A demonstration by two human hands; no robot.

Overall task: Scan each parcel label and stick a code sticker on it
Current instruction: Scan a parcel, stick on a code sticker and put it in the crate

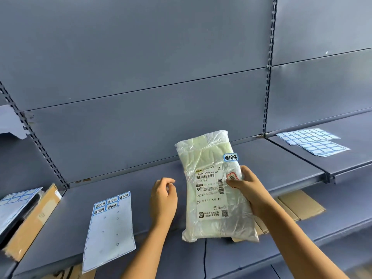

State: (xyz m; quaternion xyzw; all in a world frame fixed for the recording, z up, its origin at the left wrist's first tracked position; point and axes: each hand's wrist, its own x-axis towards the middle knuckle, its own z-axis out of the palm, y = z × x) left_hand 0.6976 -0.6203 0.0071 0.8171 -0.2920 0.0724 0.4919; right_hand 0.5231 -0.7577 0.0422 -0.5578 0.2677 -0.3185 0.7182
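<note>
right hand (247,190) grips the parcel (213,190) by its right edge, long axis pointing away; left hand (163,196) (loosely curled, empty) hovers just left.

Right hand (247,190) grips the parcel (215,224) by its right edge, thumb on the shipping label (209,192). The parcel is white plastic, held tilted above the shelf (271,164). Code sticker (230,157), blue-bordered, sits at the parcel's upper right. Left hand (164,198) is just left of the parcel, fingers loosely curled, holding nothing. Sticker sheet (109,228) lies on the shelf with five written stickers at its top. Blank sheets (314,140) lie far right.
</note>
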